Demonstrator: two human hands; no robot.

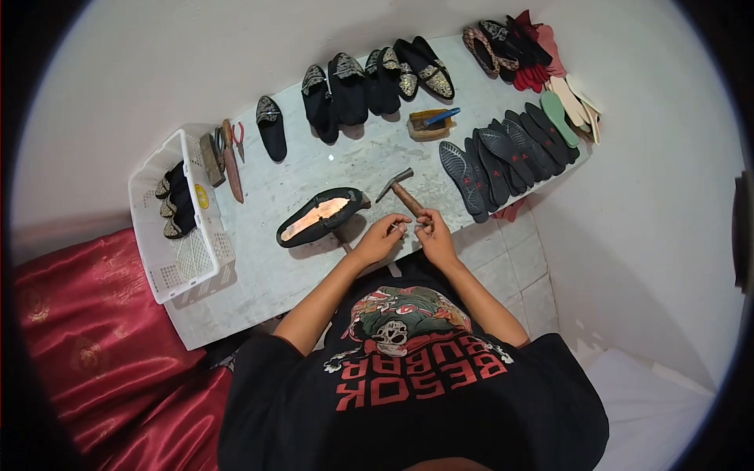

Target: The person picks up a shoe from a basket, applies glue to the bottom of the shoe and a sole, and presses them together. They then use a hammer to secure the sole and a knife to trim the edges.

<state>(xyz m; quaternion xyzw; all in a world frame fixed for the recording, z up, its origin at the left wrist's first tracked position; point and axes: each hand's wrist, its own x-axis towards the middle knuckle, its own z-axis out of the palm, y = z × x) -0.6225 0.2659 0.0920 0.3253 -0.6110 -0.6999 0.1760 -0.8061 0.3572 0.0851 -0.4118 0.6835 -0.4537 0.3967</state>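
My left hand (380, 240) and my right hand (434, 237) meet at the near edge of the white worktable (259, 275). Their fingertips pinch a small item (401, 228) that is too small to identify. A hammer (402, 191) with a wooden handle lies slanted just beyond them, and the end of its handle runs under my right fingers. Left of my hands a black shoe (320, 217) sits sole-up on a stand, showing a tan insole board. Neither hand touches it.
A white plastic basket (182, 259) with black shoes stands at the table's left end, with pliers and tools (228, 157) beside it. Black decorated shoes (369, 82) line the far edge. Black soles (503, 161) and coloured insoles (561, 102) lie on the right. There is red cloth (94, 345) at lower left.
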